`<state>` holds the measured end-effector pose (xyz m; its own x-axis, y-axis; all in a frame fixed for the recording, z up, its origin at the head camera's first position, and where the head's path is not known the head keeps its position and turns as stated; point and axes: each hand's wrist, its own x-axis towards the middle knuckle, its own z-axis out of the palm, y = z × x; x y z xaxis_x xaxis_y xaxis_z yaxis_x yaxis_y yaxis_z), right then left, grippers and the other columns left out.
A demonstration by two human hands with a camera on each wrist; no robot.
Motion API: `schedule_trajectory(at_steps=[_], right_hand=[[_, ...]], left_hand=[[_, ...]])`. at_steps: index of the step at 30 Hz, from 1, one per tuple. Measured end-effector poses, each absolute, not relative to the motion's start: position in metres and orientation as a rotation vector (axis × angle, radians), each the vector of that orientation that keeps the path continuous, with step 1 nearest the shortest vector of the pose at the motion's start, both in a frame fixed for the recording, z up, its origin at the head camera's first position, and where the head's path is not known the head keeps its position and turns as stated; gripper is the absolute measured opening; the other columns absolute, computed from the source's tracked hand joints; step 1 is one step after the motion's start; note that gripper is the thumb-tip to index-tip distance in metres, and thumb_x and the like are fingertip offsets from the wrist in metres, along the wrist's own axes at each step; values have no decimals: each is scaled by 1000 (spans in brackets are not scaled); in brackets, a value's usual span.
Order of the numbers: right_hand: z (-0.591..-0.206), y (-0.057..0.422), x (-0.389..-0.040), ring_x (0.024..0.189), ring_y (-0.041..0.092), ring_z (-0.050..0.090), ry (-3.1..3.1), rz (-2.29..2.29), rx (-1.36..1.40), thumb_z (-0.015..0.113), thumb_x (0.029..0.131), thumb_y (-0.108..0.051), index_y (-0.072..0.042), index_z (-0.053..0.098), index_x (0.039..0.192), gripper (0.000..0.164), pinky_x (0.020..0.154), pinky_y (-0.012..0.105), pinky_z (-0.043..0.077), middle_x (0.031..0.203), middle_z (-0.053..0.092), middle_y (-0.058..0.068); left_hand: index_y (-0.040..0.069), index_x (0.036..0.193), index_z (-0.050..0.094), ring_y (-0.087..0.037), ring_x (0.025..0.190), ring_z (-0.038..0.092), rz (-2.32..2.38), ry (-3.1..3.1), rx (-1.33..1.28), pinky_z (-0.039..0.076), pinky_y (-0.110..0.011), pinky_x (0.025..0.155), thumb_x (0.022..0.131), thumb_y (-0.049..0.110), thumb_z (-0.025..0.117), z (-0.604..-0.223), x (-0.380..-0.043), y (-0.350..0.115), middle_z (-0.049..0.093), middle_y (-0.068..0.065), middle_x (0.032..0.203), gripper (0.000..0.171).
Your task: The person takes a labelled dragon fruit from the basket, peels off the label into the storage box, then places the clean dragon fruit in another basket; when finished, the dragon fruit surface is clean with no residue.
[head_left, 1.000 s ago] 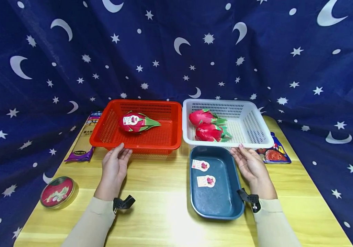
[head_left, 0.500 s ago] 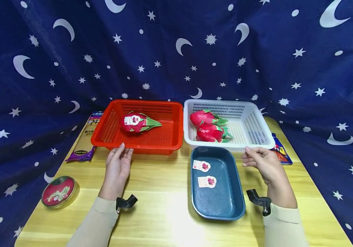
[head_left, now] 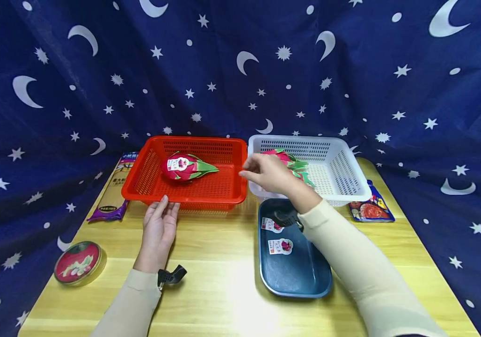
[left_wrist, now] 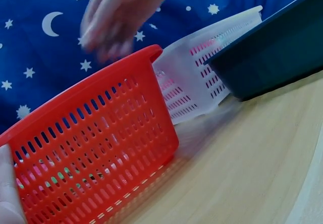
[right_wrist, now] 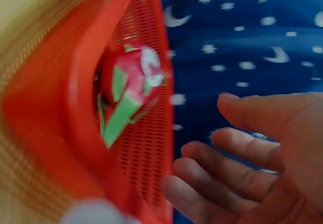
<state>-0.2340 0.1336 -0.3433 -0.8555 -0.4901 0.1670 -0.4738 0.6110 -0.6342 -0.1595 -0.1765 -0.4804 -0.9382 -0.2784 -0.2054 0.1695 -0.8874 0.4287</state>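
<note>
My left hand [head_left: 160,231] is at the front rim of the red basket [head_left: 207,206], its thumb at the rim and its fingers just below. In the left wrist view part of that hand shows against the basket's wall. A dragon fruit [head_left: 181,167] with a white label lies inside, its green tip pointing right. My right hand [head_left: 267,173] hovers over the left side of the white basket [head_left: 350,175] with loosely bent fingers and nothing in them. It partly hides the dragon fruits [head_left: 296,164] there. In the right wrist view its fingers [right_wrist: 227,178] spread beside the red basket.
Below the white basket stands a dark blue tray [head_left: 295,281] with two label stickers [head_left: 280,246] in it; my right forearm crosses it. A round tin [head_left: 78,263] sits at left. Packets [head_left: 114,192] [head_left: 373,206] lie beside both baskets. A starry cloth hangs behind.
My right hand has left the front rim of the white basket, drawn back to the right, then swung up and left over that basket. My left hand has stayed at the red basket's rim.
</note>
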Motion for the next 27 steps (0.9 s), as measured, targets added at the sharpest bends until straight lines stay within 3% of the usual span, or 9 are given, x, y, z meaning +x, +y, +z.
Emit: schedule_trajectory(at_steps=[7,13,16,19,23,27], right_hand=[[-361,31,-311,112,24,63,2661,-620,-908,72,103,-18,1,64,132,35,99,33,48,121,69,12],[-382,-12,-336,125,28,54,2593,-279,-804,56,110,-18,2,50,147,43,106,35,42,142,57,16],[-389,-19,-338,118,26,56,2611,-244,-802,54,109,-16,1,53,144,39,102,32,42,138,60,15],[-396,-22,-338,104,24,57,2654,-268,-837,66,104,-16,-1,62,131,30,90,30,44,122,67,11],[-404,-22,-338,95,19,57,2684,-243,-887,80,97,-24,-6,68,119,31,87,31,46,111,69,5],[-402,-24,-335,93,18,56,2651,-332,-922,75,101,-26,-6,64,123,32,85,31,46,109,68,5]], left_hand=[[1,96,58,-24,90,64,-2794,-605,367,57,-35,93,102,-4,64,-482,-159,-180,60,-13,101,10],[1,96,55,-24,88,63,-2806,-607,360,58,-36,92,101,-5,65,-483,-161,-178,59,-13,100,13],[1,98,55,-24,89,64,-2797,-623,354,57,-35,93,101,-4,66,-482,-161,-177,59,-13,101,13],[1,99,56,-23,91,64,-2785,-642,357,57,-35,94,101,-4,67,-482,-160,-177,60,-13,103,12],[2,100,57,-23,92,64,-2783,-658,357,56,-35,94,101,-3,67,-484,-160,-177,60,-12,106,11],[2,97,57,-23,89,65,-2778,-656,344,58,-35,91,101,-4,67,-484,-161,-178,61,-13,103,13]])
